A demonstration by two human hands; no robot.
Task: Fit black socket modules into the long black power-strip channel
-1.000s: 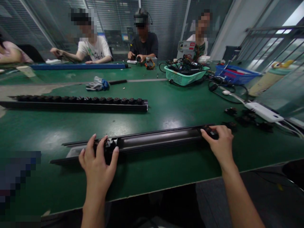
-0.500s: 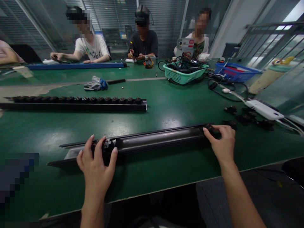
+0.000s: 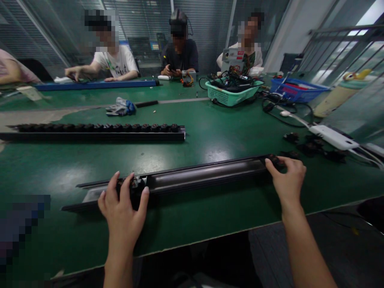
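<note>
A long black metal channel [image 3: 207, 176] lies slantwise across the green table in front of me, its trough facing up. Near its left end, my left hand [image 3: 124, 208] straddles a small black module [image 3: 136, 182] with shiny metal contacts, fingers on the far side and thumb on the near side. At the channel's right end my right hand [image 3: 286, 176] pinches another black module [image 3: 274, 160] between thumb and fingers. That module is partly covered by the fingers, so how deep it sits in the trough cannot be told.
Farther back lies a second black channel [image 3: 120, 137] filled with a row of modules. Loose black modules [image 3: 313, 147] lie right, beside a white power strip [image 3: 331, 137]. A green basket [image 3: 231, 98] holds cables; gloves [image 3: 121, 107] lie left of it. Several people sit opposite.
My right hand has shifted a little to the right, and the module between its fingers shows more clearly at the channel's right end. My left hand stays in place.
</note>
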